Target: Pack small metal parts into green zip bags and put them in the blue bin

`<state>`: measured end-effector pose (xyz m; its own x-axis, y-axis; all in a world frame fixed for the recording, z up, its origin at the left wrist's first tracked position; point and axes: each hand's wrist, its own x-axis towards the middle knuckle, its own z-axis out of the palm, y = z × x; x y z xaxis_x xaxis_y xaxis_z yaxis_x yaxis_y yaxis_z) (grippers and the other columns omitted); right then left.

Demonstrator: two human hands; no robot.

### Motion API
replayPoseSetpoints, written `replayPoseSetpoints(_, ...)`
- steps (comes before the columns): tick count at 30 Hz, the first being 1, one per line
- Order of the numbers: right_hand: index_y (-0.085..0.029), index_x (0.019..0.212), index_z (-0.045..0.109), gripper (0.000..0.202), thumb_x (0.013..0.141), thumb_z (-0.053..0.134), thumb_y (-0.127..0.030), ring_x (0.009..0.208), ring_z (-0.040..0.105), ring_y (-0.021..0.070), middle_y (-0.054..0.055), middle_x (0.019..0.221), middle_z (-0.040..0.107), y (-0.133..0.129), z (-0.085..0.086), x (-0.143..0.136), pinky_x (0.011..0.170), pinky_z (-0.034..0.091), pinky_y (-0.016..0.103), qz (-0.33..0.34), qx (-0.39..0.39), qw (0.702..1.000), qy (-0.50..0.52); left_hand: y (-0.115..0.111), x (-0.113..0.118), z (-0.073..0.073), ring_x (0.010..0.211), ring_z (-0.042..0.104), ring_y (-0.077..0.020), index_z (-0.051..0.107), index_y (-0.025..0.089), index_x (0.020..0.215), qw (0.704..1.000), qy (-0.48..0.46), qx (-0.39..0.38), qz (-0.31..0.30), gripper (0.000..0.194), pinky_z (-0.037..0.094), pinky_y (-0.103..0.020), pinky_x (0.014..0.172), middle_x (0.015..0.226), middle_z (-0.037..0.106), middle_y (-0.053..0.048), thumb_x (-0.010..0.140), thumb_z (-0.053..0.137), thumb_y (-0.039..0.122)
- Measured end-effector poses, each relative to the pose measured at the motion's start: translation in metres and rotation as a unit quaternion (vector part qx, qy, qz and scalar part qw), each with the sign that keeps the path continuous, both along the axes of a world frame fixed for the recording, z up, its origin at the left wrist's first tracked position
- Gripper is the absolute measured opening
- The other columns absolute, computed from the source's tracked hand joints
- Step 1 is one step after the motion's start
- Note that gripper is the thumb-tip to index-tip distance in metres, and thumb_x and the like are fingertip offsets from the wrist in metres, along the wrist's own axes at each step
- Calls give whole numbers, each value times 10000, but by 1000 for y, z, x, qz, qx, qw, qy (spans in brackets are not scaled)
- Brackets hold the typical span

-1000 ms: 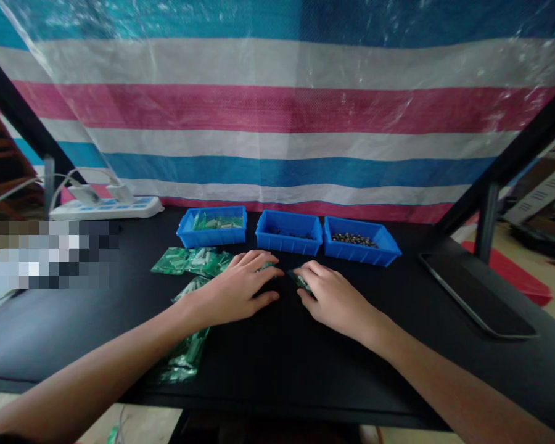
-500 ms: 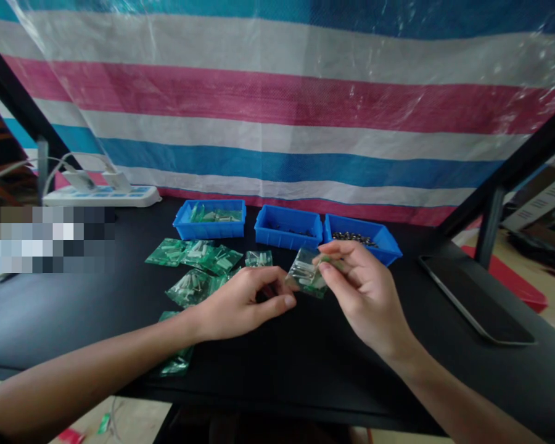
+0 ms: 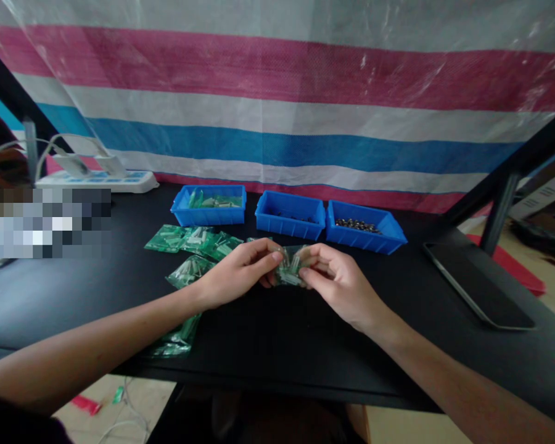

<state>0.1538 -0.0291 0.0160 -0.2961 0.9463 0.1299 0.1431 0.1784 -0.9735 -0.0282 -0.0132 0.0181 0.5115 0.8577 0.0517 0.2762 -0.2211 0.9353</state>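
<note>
Between my two hands is a small clear green plastic bag with pale, short rod-like pieces inside. My left hand pinches its left edge between thumb and fingers. On the opposite edge, my right hand grips it the same way. Several similar green bags lie on the black table to the left, partly behind my left hand and forearm. More bags rest nearer the front edge, below my left forearm.
Three blue bins stand in a row at the back: a left bin with green bags, a middle bin with a few small dark pieces, a right bin with metal parts. A phone lies right; a power strip sits back left.
My left hand has taken hold of the bag, which my right hand alone was holding. The bag has moved slightly left and turned. The camera view has tilted down a little.
</note>
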Motion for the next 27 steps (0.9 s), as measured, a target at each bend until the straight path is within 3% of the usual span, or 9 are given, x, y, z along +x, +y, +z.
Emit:
replayPoseSetpoints(3, -158, 820, 543, 90, 733, 557, -177, 654, 574, 121, 14, 740, 593, 5, 3, 8, 589, 477, 254, -86, 62, 994, -3, -6, -1, -1, 734, 590, -138, 528, 141, 1002, 986, 112, 106, -68, 234, 491, -258, 669, 842, 609, -45, 878, 417, 305)
replayPoseSetpoints(7, -174, 846, 546, 95, 755, 565, -195, 629, 568, 115, -4, 711, 580, 14, 6, 21, 566, 478, 249, -156, 127, 980, 5, -20, 0, 0, 1015, 536, -207, 530, 187, 1157, 895, 232, 320, -207, 322, 424, -328, 891, 1130, 566, -87, 863, 471, 307)
replayPoseSetpoints(9, -176, 853, 546, 99, 758, 567, -197, 629, 568, 114, -4, 717, 582, 15, 6, 23, 571, 482, 252, -160, 136, 978, 6, -25, 1, 0, 1066, 504, -232, 507, 205, 1205, 857, 265, 368, -245, 375, 400, -349, 910, 1194, 540, -88, 861, 473, 350)
replayPoseSetpoints(13, -165, 852, 543, 98, 759, 559, -192, 645, 574, 116, 1, 726, 582, 13, 4, 18, 584, 479, 252, -136, 126, 983, 11, -26, 3, 0, 1074, 486, -238, 482, 249, 1240, 819, 311, 404, -262, 408, 367, -358, 897, 1229, 528, -69, 871, 438, 417)
replayPoseSetpoints(21, -152, 865, 545, 116, 760, 558, -201, 641, 560, 121, 14, 738, 582, 11, 0, 14, 564, 457, 251, -129, 120, 984, -9, -25, 2, -1, 1007, 518, -231, 523, 259, 1191, 793, 301, 454, -273, 397, 346, -369, 867, 1187, 564, -64, 870, 416, 467)
replayPoseSetpoints(27, -155, 860, 553, 98, 765, 554, -178, 642, 556, 117, 6, 730, 572, 8, -1, 14, 576, 454, 250, -135, 136, 982, -2, -26, 4, -1, 946, 541, -188, 620, 205, 915, 812, 244, 442, -292, 212, 366, -329, 860, 1013, 635, -40, 874, 469, 347)
